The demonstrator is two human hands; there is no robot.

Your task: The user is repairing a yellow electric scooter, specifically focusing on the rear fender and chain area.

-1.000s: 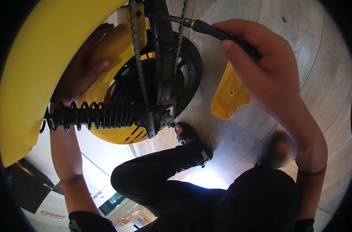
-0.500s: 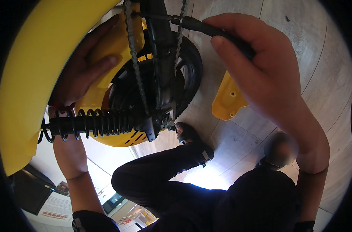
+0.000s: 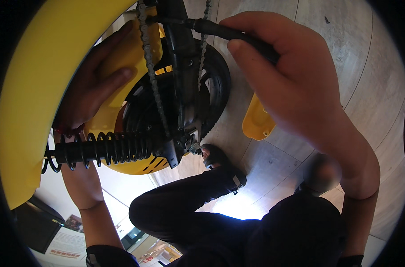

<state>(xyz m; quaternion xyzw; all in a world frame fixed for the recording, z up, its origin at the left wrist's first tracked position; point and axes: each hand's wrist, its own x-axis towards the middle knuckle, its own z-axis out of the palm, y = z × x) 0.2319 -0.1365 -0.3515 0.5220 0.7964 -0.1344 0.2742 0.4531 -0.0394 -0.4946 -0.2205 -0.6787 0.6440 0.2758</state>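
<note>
My right hand (image 3: 296,66) grips a screwdriver (image 3: 238,33) by its dark handle, thumb and fingers closed round it. The thin shaft points left across the black swingarm (image 3: 178,58), and its tip meets the yellow mudguard (image 3: 151,44) beside the chain (image 3: 150,71). On the mudguard's left side lies my left hand (image 3: 89,84), fingers stretched upward and thumb apart. Its wrist passes behind the black coil-spring shock absorber (image 3: 104,149). The black wheel (image 3: 218,80) sits below the mudguard, partly covered by the swingarm.
A large yellow body panel (image 3: 28,89) fills the left side. Under my right hand, a loose yellow part (image 3: 258,120) lies on the wood-look floor (image 3: 273,151). A small dark piece (image 3: 327,20) lies far right. My bent leg (image 3: 180,191) is below the wheel.
My right hand and the screwdriver have shifted slightly left in view, and the vehicle's parts sit a little further left as well. My left hand keeps its place on the mudguard.
</note>
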